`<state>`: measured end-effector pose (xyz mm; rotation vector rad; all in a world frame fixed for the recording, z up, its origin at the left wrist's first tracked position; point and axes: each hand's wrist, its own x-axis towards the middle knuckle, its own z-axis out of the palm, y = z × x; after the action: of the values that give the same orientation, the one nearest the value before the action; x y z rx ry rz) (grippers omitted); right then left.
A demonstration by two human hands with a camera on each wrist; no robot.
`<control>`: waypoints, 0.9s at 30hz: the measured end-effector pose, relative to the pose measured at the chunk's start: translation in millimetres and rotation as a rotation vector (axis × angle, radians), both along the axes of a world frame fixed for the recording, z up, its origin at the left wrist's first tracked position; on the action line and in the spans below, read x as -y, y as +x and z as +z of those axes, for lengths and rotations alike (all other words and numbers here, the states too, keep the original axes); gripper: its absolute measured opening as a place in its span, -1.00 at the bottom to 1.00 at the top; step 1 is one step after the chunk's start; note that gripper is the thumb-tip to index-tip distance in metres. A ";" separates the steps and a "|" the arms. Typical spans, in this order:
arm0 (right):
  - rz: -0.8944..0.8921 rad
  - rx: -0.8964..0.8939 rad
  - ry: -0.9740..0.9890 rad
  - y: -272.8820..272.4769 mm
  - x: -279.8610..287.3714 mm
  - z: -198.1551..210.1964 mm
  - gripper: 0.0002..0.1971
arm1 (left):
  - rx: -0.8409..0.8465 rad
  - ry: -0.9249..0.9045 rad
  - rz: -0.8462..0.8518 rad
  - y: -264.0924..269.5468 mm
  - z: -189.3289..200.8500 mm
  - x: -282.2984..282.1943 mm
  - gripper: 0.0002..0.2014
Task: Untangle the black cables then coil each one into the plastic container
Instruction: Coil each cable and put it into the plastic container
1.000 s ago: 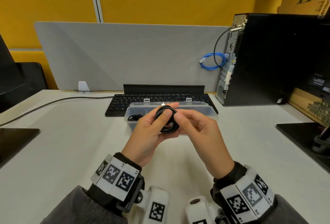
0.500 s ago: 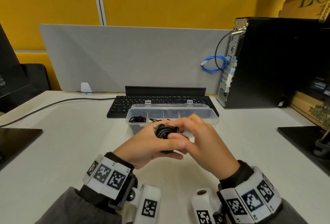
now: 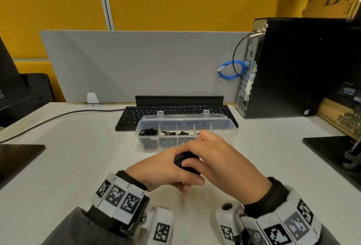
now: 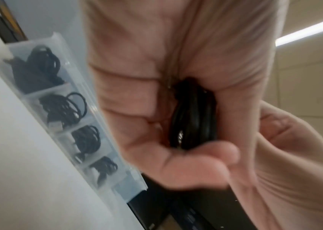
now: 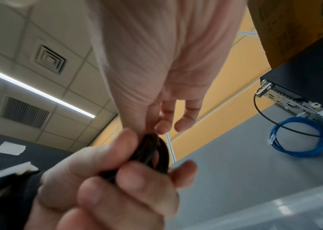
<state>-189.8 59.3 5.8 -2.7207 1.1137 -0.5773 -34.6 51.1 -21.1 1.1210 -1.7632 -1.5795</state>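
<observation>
A small coil of black cable (image 3: 182,161) is held between both hands just above the white desk, in front of the clear plastic container (image 3: 232,127). My left hand (image 3: 166,172) wraps its fingers round the coil (image 4: 192,118) from the left. From the right, my right hand (image 3: 220,157) covers it, and its thumb and fingers pinch the coil (image 5: 152,149). Most of the coil is hidden by the fingers. The container (image 4: 71,59) stands open, with coiled black cables (image 3: 148,132) lying in several of its compartments (image 4: 72,107).
A black keyboard (image 3: 175,112) lies right behind the container, with a grey divider panel (image 3: 136,65) beyond it. A black PC tower (image 3: 293,69) with a blue cable loop (image 3: 232,69) stands at the right. A dark cable (image 3: 58,116) crosses the desk at the left. Black pads (image 3: 17,157) flank both sides.
Both hands have lowered the coil from in front of the container toward the desk. The right hand has closed over the top of it, hiding most of the loop.
</observation>
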 end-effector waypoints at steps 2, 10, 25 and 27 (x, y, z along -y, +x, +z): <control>-0.025 0.085 0.050 -3.1 -0.6 3.0 -0.76 | -0.067 0.006 0.036 -5.9 -0.3 -0.1 -0.81; 0.064 0.272 0.056 -16.0 14.5 -15.2 -0.75 | -0.145 -0.065 0.241 -24.4 -7.1 2.1 -0.85; -0.471 -0.215 0.086 -62.0 154.7 -10.7 -0.76 | 0.448 -0.417 0.269 -34.1 -2.5 92.5 -0.70; -0.436 -0.375 0.146 -56.8 165.2 -19.9 -0.75 | 0.514 -0.402 0.266 -32.9 -8.5 94.4 -0.76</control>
<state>-246.7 -105.9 -14.1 -2.5259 1.7824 -0.0172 -67.6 -43.3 -29.7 1.5593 -2.0192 -0.7706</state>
